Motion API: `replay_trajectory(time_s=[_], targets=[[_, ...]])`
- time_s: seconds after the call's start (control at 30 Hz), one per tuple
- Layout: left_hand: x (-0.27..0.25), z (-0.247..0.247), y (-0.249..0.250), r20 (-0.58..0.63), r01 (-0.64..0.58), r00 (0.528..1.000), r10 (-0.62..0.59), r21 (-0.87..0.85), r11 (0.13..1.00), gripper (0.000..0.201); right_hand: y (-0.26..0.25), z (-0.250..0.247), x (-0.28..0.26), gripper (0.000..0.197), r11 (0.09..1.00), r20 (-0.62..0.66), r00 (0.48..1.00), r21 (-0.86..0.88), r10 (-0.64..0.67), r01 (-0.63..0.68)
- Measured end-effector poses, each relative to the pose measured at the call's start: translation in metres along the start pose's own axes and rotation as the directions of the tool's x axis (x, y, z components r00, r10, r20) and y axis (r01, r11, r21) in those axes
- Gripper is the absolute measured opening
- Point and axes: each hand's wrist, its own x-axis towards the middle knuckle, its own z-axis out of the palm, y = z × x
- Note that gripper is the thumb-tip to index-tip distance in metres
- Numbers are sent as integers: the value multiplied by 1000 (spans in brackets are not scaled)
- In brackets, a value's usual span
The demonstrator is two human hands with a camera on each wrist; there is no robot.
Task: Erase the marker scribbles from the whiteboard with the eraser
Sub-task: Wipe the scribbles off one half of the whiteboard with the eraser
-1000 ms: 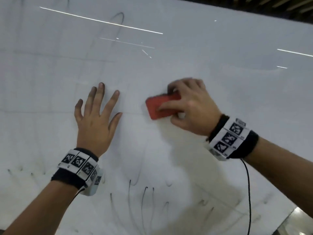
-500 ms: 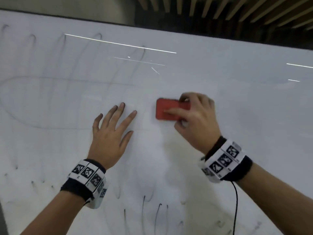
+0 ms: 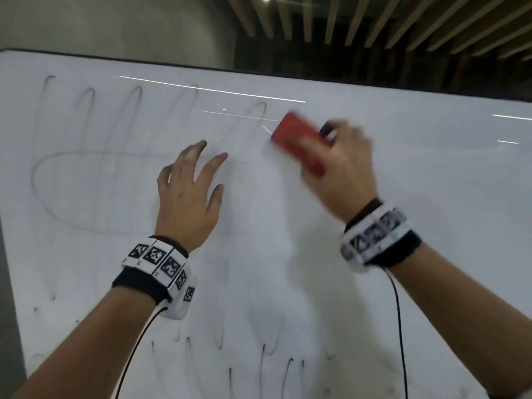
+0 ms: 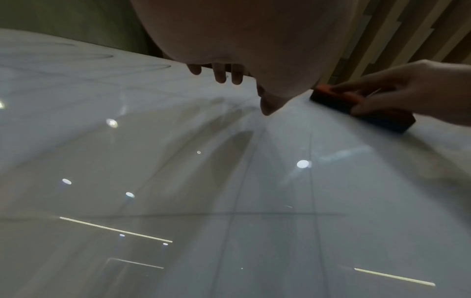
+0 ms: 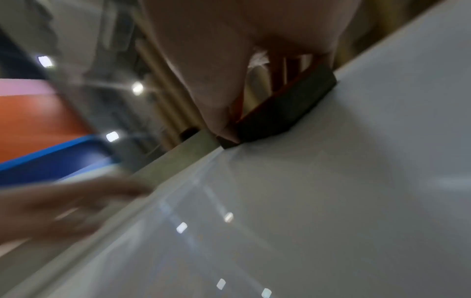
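My right hand point(image 3: 339, 159) grips a red eraser point(image 3: 296, 139) and holds its dark felt face against the whiteboard point(image 3: 417, 174), near the top edge. The eraser point(image 4: 362, 108) lies tilted, its upper end beside a black marker loop point(image 3: 256, 116). My left hand point(image 3: 190, 185) rests on the board with fingers spread and straight, its fingertips smudged dark. Faint looped scribbles point(image 3: 86, 156) cover the board's upper left, and darker strokes point(image 3: 273, 367) run along the bottom. In the right wrist view the eraser point(image 5: 285, 108) sits flat on the board under my fingers.
The board's dark top edge point(image 3: 259, 72) runs just above the eraser. A grey wall point(image 3: 115, 24) and a slatted wooden ceiling point(image 3: 403, 21) lie beyond it. The board's left edge point(image 3: 8, 269) is close to my left forearm. Wrist cables hang from both bands.
My right hand has swept the eraser up and to the right toward the top edge, tilting it. My left hand has shifted up the board. The view has tilted upward.
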Motion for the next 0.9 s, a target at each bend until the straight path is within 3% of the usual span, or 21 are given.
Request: replay_trajectory(time_s=[0.07, 0.13, 0.2, 0.27, 0.3, 0.37, 0.47, 0.53, 0.63, 0.7, 0.77, 0.83, 0.9], targets=[[9, 6, -2, -24, 32, 999, -33, -3, 999, 51, 7, -7, 27, 48, 979, -83, 975, 32, 205, -203], [14, 12, -3, -40, 85, 995, -87, -47, 995, 52, -17, 12, 4, 49, 965, -88, 965, 108, 248, -238], [16, 17, -2, -45, 94, 994, -95, -35, 995, 53, -54, 38, -51, 46, 985, 53, 997, 155, 65, -72], [16, 18, -6, -44, 74, 996, -73, 16, 997, 55, -75, 47, -94, 44, 983, 261, 958, 166, -121, 79], [16, 18, -9, -37, 64, 997, -63, 25, 998, 55, -73, 45, -96, 44, 979, 333, 931, 180, -150, 94], [17, 18, -15, -37, 44, 998, -43, 26, 999, 56, -54, 33, -60, 42, 986, 318, 944, 165, -85, 33], [16, 20, -17, -64, 30, 998, -29, 7, 1000, 56, -29, 12, 27, 44, 992, 113, 987, 36, 118, -123], [15, 22, -15, -82, 43, 996, -43, -2, 999, 55, -31, 9, 74, 48, 992, 83, 988, -37, 127, -125], [14, 21, -17, -83, 43, 996, -43, -1, 999, 56, -45, 18, 97, 50, 997, 144, 989, -73, 24, -13], [13, 18, -22, -60, 35, 998, -35, 8, 999, 57, -41, 18, 79, 50, 997, 128, 990, -65, 52, -44], [11, 17, -25, -37, 19, 999, -19, 15, 1000, 58, -36, 21, 28, 49, 997, 91, 993, 27, 76, -79], [10, 17, -27, -26, 4, 1000, -3, 14, 1000, 59, -41, 29, -42, 47, 996, 172, 984, 78, -51, 38], [10, 17, -26, -15, 8, 1000, -8, 5, 1000, 59, -47, 30, -86, 46, 979, 295, 934, 92, -202, 183]])
